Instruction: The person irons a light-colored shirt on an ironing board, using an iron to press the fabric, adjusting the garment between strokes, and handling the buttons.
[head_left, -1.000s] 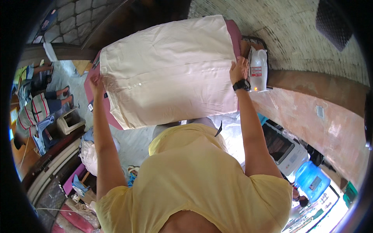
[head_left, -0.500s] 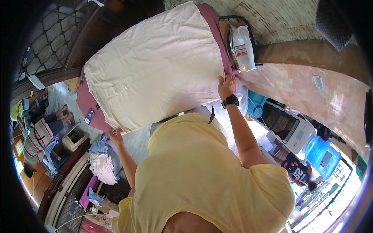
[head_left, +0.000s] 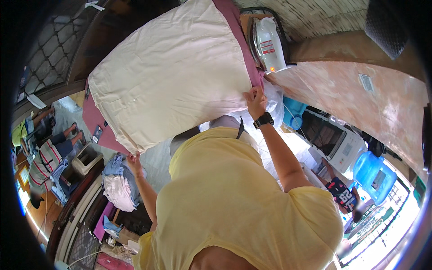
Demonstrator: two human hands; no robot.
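Covering maroon brd (head_left: 93,114): cream cloth (head_left: 171,76), sl. creased

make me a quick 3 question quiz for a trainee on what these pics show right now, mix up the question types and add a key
1. Multiple choice: where is the white iron?
A) on the floor
B) hung on the wall
C) beyond the right edge of the cream cloth

2. True or false: a black watch is worn on the wrist of the right hand.

3. Fill the gap: the left hand is at a ____ of the cream cloth.

Key: 1. C; 2. True; 3. corner
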